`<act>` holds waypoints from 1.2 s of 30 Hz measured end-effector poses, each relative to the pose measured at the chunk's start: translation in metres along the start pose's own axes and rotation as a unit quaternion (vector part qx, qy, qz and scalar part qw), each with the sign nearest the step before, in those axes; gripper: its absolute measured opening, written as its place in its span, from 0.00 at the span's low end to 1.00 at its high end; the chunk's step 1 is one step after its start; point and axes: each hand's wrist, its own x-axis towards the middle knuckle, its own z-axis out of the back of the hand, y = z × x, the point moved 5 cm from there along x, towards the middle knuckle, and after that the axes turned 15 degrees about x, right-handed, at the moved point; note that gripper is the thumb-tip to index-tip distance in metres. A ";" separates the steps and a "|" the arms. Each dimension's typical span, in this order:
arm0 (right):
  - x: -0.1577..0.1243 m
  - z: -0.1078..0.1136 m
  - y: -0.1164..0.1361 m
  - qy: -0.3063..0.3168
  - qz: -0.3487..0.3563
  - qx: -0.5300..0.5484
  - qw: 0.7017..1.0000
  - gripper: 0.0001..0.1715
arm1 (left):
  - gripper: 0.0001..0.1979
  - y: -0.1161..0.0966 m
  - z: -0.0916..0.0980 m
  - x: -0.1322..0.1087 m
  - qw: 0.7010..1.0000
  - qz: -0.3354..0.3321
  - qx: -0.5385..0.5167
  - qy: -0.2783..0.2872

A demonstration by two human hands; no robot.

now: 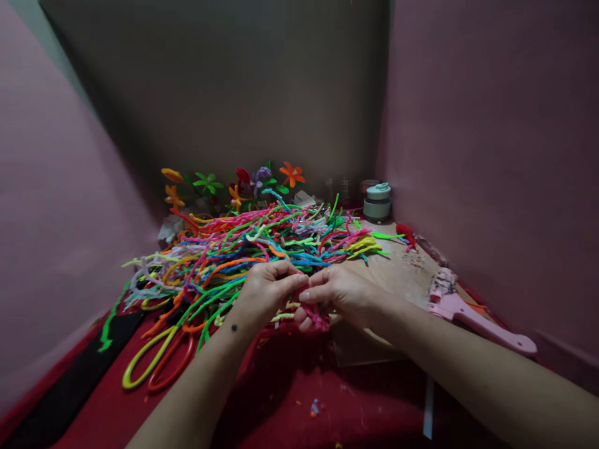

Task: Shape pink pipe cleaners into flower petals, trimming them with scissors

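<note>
Red cloth (266, 393) below; left hand (269, 288), right hand (344, 293), both nearly closed, pinch pink fuzzy piece (320, 320) near multicoloured stems (243, 246).

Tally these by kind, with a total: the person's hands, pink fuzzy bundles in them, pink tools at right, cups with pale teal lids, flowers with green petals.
Left hand and right hand: 2
Pink fuzzy bundle: 1
Pink tool: 1
Teal-lidded cup: 1
Green-petalled flower: 1
Total: 6

Dim light; a grey wall (224, 81) at twelve o'clock, pink wall (60, 187) at ten, mauve wall (496, 137) at two, red cloth (276, 393) at six.
</note>
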 end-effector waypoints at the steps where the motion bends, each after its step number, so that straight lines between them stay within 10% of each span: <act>1: 0.000 0.000 -0.001 -0.004 -0.001 0.005 1.000 0.07 | 0.09 -0.001 0.000 0.000 1.000 -0.006 0.009 -0.005; 10: 0.005 0.013 0.021 -0.074 0.181 0.103 0.975 0.08 | 0.14 0.014 -0.013 0.008 0.978 0.016 -0.201 0.057; 17: 0.009 0.024 0.020 -0.125 0.188 0.215 0.950 0.07 | 0.11 0.015 -0.032 0.004 0.972 0.014 -0.190 0.139; 36: 0.011 0.031 0.019 -0.153 0.193 0.271 0.930 0.02 | 0.09 0.010 -0.030 0.000 0.996 -0.002 -0.086 0.033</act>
